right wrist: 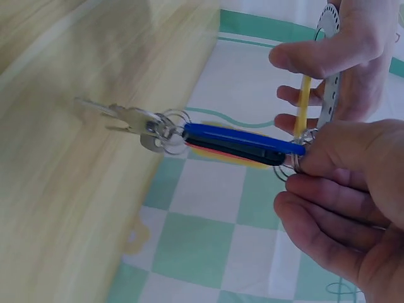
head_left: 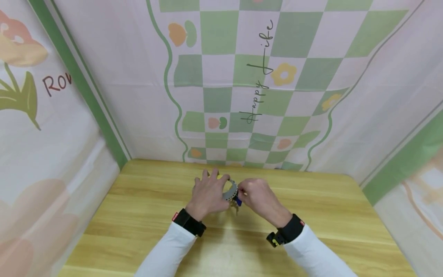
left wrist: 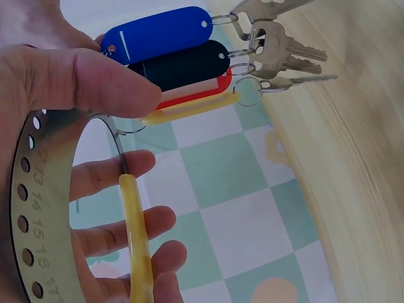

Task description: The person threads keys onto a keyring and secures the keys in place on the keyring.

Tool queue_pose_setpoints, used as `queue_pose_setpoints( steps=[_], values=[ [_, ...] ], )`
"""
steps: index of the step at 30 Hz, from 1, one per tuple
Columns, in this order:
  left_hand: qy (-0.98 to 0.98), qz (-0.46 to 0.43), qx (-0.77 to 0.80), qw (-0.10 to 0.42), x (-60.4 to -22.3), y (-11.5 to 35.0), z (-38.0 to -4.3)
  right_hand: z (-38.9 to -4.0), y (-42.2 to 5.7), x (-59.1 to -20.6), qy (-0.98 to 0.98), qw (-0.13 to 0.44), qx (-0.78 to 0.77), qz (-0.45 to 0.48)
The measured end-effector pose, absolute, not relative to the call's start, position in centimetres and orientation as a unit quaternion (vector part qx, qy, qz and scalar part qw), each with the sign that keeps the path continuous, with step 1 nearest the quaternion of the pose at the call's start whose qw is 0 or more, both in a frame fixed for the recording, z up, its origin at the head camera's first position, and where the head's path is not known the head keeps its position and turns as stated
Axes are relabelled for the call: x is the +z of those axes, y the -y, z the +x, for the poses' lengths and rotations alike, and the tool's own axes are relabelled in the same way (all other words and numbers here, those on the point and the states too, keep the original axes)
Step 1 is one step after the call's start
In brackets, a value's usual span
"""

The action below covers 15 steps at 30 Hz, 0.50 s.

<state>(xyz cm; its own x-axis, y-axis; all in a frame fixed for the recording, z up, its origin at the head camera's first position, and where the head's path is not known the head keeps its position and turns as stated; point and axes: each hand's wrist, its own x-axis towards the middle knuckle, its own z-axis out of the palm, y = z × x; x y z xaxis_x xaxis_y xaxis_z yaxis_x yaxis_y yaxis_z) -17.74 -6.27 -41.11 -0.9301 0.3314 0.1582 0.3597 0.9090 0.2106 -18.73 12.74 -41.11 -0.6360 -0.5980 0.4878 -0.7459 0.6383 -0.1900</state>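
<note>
My left hand [head_left: 207, 192] holds a flat metal key ring plate [left wrist: 31, 189] with numbered holes along its edge. A yellow-sleeved loop [left wrist: 134, 233] runs across its inside, in front of the left fingers. Key tags hang beside the plate: blue [left wrist: 158, 35], black [left wrist: 189, 62], red [left wrist: 205, 89] and yellow [left wrist: 196, 108]. Silver keys [right wrist: 136, 120] dangle from the tags' far ends on small rings. My right hand [head_left: 257, 194] pinches at the small rings by the blue tag's end, close to the plate. Its fingertips partly hide those rings.
Under both hands lies a wooden tabletop [head_left: 145, 204]. A printed cloth [head_left: 221, 73] with green and white checks hangs behind its far edge, and more cloth [head_left: 62, 165] stands at the sides.
</note>
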Motion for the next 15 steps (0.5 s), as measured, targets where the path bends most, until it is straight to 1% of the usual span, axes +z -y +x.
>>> queue_pose_setpoints(
  steps=[5,8,15],
  values=[
    [0.975,-0.179,-0.121,0.051,-41.22,6.3,-17.74,-18.69,-12.68,-40.87,0.876,0.206,0.128,0.417],
    [0.975,-0.179,-0.124,0.052,-41.26,6.34,-17.74,-18.72,-12.71,-40.77,0.877,0.202,0.124,0.417],
    [0.972,-0.177,-0.143,0.064,-41.21,6.42,-17.75,-18.79,-13.01,-40.53,0.899,0.126,0.249,0.338]
  ],
)
